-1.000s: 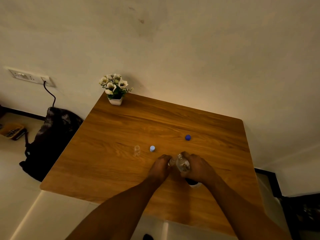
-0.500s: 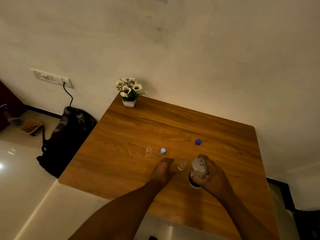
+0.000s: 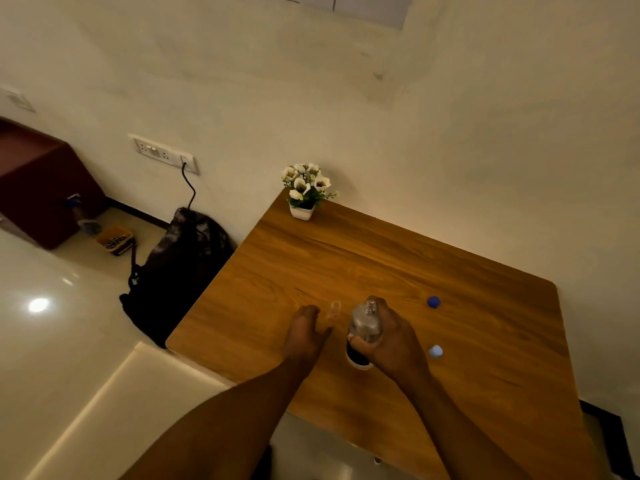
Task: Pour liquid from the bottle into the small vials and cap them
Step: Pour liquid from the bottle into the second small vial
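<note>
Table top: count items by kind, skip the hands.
Bottle: 1, held in the right hand
Clear vial: 1 visible, by the left hand
Loose caps: 2, dark blue and light blue
Flower pot: 1
Total: 5

Small vial is motion-blurred and see-through, liquid level unreadable; cannot tell if the left hand touches it. Bottle: lower body covered by right hand fingers, dark base only partly visible, contents unclear. Both forearms cut off by the bottom edge. Table near corner runs out of frame at bottom right. Pale cap smeared, shape unclear. Items on the floor by the bag too small and dark to identify. Wall panel at the top edge is cropped.
</note>
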